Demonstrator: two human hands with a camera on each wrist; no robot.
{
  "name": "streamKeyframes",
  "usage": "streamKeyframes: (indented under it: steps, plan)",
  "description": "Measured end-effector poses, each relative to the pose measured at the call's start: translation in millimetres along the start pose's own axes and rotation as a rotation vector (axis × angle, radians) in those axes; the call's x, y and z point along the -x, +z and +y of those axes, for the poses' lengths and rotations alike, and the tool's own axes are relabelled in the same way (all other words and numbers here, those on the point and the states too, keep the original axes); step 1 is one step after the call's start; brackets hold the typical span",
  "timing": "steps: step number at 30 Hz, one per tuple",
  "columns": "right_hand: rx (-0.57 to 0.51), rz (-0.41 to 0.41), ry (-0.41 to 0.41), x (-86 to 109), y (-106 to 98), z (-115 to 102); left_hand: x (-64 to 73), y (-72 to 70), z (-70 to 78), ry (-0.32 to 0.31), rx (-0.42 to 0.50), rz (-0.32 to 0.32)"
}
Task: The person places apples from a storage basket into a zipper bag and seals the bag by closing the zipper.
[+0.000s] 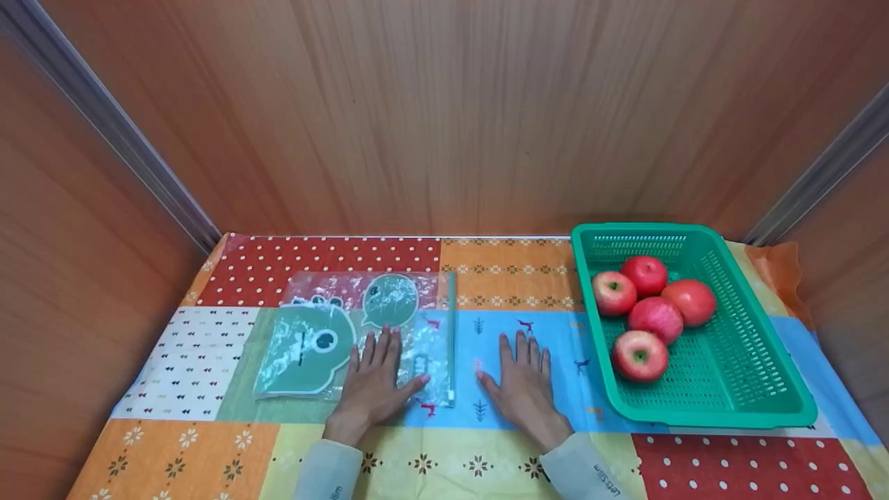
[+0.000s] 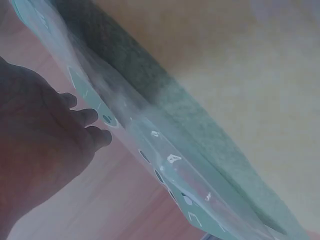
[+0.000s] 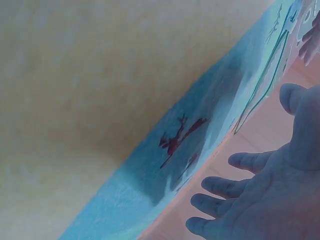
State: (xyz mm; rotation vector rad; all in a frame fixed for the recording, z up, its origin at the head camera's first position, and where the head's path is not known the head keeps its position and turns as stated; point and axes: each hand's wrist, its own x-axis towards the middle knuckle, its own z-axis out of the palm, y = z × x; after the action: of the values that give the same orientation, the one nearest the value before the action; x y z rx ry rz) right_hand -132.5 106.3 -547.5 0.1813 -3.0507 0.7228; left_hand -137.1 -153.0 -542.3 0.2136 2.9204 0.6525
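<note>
A clear plastic zip bag with a green cartoon animal print lies flat on the patchwork cloth, its green zip strip along the right side. My left hand, fingers straight and thumb out to the side, is over the bag's lower right part and covers some of it. Just right of the zip strip, my right hand is spread above a blue patch of the cloth, holding nothing. In the right wrist view its fingers are extended and apart. The left wrist view has the bag beside my left hand.
To the right stands a green plastic basket with perforated walls. Several red apples lie in its left half. The patchwork cloth covers the table. Wood-grain panels enclose the back and both sides.
</note>
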Motion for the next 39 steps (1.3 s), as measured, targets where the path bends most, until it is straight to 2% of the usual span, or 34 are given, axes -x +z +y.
streamKeyframes:
  steps: [10,16,21,27,39]
  plan:
    - [-0.014,-0.009,-0.013,1.7,6,-7,-5.3,4.9,16.7,0.016,0.019,-0.019]
    - [-0.022,0.018,-0.044,1.7,8,-12,-6.7,9.3,27.4,0.033,-0.019,-0.009]
    - [-0.016,0.041,-0.062,2.1,12,-16,-9.4,15.2,39.3,0.025,-0.05,0.001]
    - [-0.005,0.024,-0.06,0.9,15,-24,-13.9,22.6,51.6,0.017,-0.096,0.018]
    - [-0.012,0.02,-0.045,0.4,20,-34,-25.1,33.0,68.4,-0.049,-0.195,0.074]
